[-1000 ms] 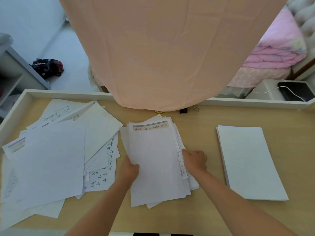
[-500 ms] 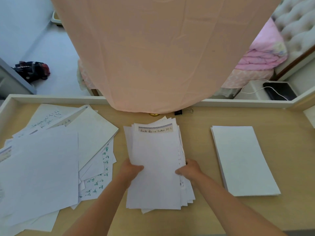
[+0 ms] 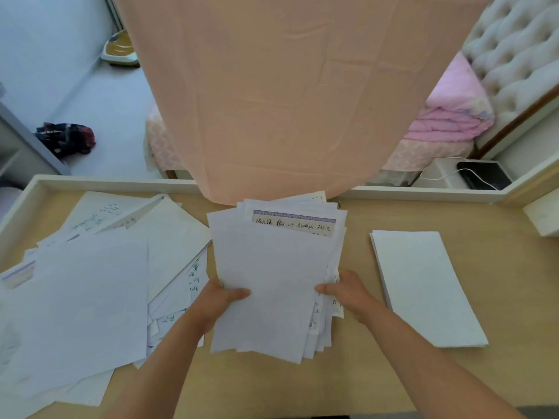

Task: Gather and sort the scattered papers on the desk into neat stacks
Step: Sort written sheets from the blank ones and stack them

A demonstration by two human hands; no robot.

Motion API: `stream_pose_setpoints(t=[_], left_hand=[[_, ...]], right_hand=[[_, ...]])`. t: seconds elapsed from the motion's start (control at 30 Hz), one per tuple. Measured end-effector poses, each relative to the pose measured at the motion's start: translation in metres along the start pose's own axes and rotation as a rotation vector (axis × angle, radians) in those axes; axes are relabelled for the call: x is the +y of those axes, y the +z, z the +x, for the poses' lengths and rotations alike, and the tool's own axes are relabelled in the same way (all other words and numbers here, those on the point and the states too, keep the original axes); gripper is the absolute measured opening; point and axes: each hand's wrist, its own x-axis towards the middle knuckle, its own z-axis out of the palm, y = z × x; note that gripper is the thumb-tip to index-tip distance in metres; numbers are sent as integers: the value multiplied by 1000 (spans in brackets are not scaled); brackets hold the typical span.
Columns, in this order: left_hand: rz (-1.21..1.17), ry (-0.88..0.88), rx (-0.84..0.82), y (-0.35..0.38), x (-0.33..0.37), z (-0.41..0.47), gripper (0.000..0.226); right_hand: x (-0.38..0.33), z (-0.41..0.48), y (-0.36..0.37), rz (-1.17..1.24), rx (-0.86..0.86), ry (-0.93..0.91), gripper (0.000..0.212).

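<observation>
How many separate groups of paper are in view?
3: scattered pile at left; middle bundle held by left hand and right hand; neat stack at right. None seems hidden.

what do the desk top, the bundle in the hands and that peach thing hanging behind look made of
Desk top: pale wood or wood-look laminate, matte; the faint grain does not settle which.
Bundle: thin matte white paper, with fanned edges and handwriting on one sheet.
Peach hanging: probably soft woven cloth, by its creases and drape.
</observation>
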Motion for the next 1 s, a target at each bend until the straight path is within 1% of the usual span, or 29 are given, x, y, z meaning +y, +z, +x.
stream_pose_setpoints(t=[0.07,0.13,0.23,0.3,0.33,0.37,0.4,0.5,0.6,0.67,0.73,0.83,0.9,1.0], left_hand=[[-26,103,66,12,17,-16,34],[-59,225,133,29,35,-28,35],[-97,369,248,61,52,-40,36],[-102,465,293,82,61,-49,36],[-98,511,303,91,63,-53,38],[-84,549,311,99,65,-56,41],[-66,568,326,104,65,-58,43],[-7,570,374,115,62,-59,50],[58,573,390,126,65,-61,58],[42,606,396,129,69,-62,55],[20,616,435,127,71,-62,53],[75,626,456,131,71,-62,62],[35,642,464,138,70,-61,56],[-22,709,533,136,75,-65,44]], right_hand=[[-11,-9,-6,12,38,-75,21],[-26,-21,-15,15,88,-158,16],[-43,-35,-36,61,141,-286,22],[-50,-45,-51,57,163,-370,19],[-50,-49,-59,42,155,-408,23],[-49,-52,-66,42,129,-439,32],[-49,-55,-72,59,97,-447,38],[-48,-59,-85,126,71,-441,39],[-54,-60,-82,125,49,-505,54],[-57,-58,-77,134,44,-501,54],[-59,-55,-75,195,61,-483,51],[-58,-51,-70,257,72,-445,51],[-58,-52,-63,259,70,-425,55],[-61,-52,-59,276,111,-425,53]])
